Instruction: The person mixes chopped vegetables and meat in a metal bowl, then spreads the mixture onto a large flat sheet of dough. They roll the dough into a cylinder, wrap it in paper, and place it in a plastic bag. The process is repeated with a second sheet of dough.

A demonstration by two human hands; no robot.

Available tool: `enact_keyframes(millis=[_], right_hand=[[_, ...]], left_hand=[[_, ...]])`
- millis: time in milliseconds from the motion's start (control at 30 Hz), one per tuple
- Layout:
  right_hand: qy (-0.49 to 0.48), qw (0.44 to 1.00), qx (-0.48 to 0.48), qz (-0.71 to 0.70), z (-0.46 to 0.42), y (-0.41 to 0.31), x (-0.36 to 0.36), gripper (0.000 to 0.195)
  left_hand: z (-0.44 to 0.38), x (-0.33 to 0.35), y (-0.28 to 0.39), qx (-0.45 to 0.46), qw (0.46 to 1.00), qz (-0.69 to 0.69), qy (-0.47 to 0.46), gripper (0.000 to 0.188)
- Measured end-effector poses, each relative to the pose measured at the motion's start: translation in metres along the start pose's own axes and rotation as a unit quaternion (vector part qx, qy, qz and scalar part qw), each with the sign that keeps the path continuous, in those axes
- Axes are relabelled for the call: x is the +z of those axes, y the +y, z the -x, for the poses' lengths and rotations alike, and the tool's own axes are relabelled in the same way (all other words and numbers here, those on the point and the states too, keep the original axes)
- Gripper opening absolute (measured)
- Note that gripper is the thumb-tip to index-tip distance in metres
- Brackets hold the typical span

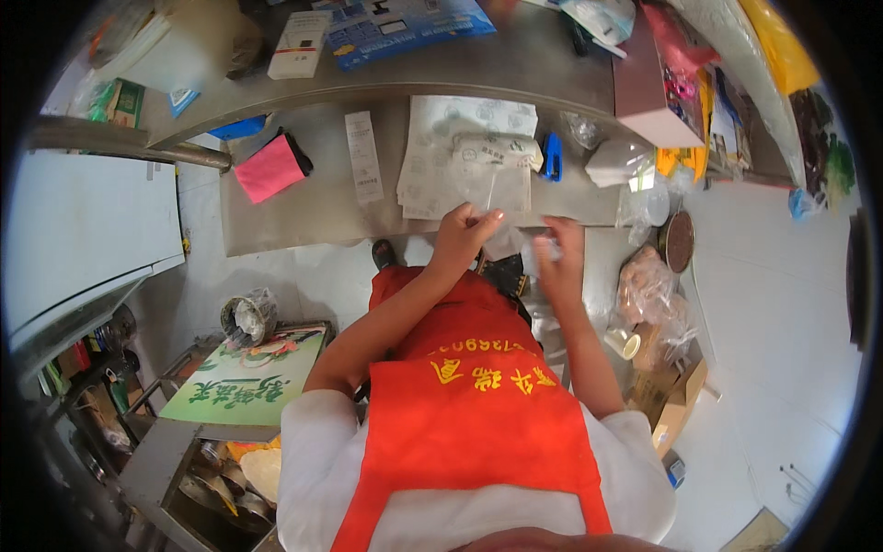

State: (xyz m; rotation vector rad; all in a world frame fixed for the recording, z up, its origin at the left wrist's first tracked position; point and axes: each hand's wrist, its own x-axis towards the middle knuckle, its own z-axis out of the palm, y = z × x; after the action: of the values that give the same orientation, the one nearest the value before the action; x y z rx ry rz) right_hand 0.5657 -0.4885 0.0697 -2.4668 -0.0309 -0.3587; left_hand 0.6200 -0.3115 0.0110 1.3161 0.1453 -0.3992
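Observation:
My left hand [459, 241] pinches a thin clear plastic bag [505, 243] between thumb and fingers, just over the front edge of the metal table. The bag hangs down to the right of the fingers. My right hand [562, 259] is raised beside it and blurred; something translucent shows at its fingers, and I cannot tell whether they grip it. Beyond my hands lies a stack of printed paper sheets [428, 155]. On the stack rests a wrapped paper packet [498, 150]. A blue stapler [552, 157] lies just right of the stack.
A paper receipt [363, 157] and a pink cloth [269, 168] lie to the left. A metal shelf [441, 69] overhangs the table's back. White paper napkins [614, 162] sit at right. Below stand a lined bin [250, 317] at left and a cardboard box [679, 403] at right.

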Motion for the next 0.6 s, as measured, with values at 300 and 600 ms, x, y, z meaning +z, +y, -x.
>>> enact_keyframes(millis=[300, 600], right_hand=[[0.139, 0.714, 0.364, -0.582, 0.005, 0.020, 0.079, 0.023], [-0.075, 0.945, 0.155, -0.279, 0.001, 0.052, 0.046, 0.051]], left_hand=[[0.007, -0.011, 0.014, -0.251, 0.875, 0.413, 0.016, 0.023], [-0.006, -0.032, 0.014, -0.214, 0.960, 0.161, -0.078, 0.031]])
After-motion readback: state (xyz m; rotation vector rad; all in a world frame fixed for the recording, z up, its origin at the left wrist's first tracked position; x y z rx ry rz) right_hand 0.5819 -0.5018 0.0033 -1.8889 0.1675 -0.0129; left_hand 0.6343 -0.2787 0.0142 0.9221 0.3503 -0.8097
